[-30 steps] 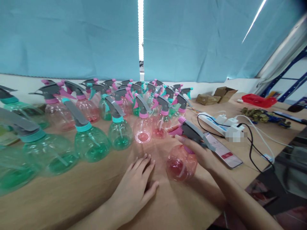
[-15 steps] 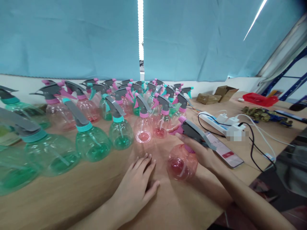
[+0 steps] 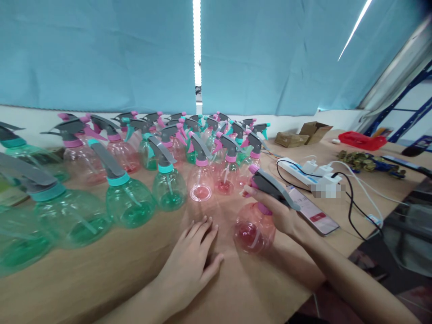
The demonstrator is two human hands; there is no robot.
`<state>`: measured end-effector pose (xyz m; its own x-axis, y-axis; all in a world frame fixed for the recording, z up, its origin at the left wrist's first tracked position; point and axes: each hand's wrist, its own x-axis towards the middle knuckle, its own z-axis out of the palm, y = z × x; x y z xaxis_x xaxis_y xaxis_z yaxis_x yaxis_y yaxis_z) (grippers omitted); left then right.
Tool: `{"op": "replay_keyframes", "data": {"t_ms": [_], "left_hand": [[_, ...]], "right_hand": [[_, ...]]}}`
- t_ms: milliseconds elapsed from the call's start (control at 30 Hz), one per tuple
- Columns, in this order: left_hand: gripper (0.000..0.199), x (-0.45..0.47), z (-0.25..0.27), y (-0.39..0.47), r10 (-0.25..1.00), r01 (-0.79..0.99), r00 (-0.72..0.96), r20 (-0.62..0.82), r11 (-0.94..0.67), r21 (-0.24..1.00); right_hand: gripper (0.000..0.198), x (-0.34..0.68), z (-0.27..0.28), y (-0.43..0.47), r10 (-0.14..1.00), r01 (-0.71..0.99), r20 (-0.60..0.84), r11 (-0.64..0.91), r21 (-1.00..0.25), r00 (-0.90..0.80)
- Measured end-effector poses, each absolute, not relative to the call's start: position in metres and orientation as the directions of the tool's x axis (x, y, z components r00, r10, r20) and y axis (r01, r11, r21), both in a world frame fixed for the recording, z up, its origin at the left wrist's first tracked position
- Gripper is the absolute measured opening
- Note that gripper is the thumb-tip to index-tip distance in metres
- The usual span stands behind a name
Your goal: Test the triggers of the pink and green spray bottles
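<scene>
My right hand (image 3: 278, 211) is wrapped round the neck and trigger of a pink spray bottle (image 3: 253, 229), which has a grey and pink spray head and tilts a little. Its lower body is just above or on the table; I cannot tell which. Palm down on the brown tabletop (image 3: 249, 292), my left hand (image 3: 194, 252) lies flat with its fingers spread and holds nothing. Just beyond its fingertips stand another pink spray bottle (image 3: 201, 177) and a green spray bottle (image 3: 169, 191).
Several more green and pink spray bottles crowd the left and back, including a large green one (image 3: 130, 204). To the right lie a phone (image 3: 317, 213), a white power strip (image 3: 299, 171) with cables, cardboard boxes (image 3: 315, 132) and a red tray (image 3: 362, 141).
The fingers of my right hand have curled in further at the trigger of the pink spray bottle. My left hand rests in the same place, and the view has shifted slightly.
</scene>
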<state>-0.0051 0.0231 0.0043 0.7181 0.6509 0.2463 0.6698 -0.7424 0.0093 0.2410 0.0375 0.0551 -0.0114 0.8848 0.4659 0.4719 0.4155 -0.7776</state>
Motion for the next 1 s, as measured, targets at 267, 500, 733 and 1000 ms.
{"op": "replay_keyframes", "data": {"t_ms": [267, 500, 733, 1000], "left_hand": [[0.053, -0.007, 0.002, 0.025, 0.64, 0.658, 0.724, 0.257, -0.753, 0.023], [0.053, -0.006, 0.001, 0.025, 0.649, 0.664, 0.717, 0.253, -0.747, 0.034], [0.052, -0.006, 0.002, 0.024, 0.658, 0.669, 0.712, 0.246, -0.742, 0.049], [0.053, -0.006, 0.001, 0.025, 0.659, 0.668, 0.707, 0.258, -0.742, 0.065]], "right_hand": [[0.018, 0.232, 0.068, 0.034, 0.877, 0.365, 0.48, 0.435, -0.823, 0.037], [0.024, 0.228, 0.075, 0.034, 0.886, 0.365, 0.463, 0.44, -0.82, -0.027], [0.02, 0.232, 0.071, 0.035, 0.895, 0.412, 0.444, 0.419, -0.809, -0.038], [0.021, 0.23, 0.069, 0.033, 0.907, 0.364, 0.421, 0.399, -0.842, -0.02]]}}
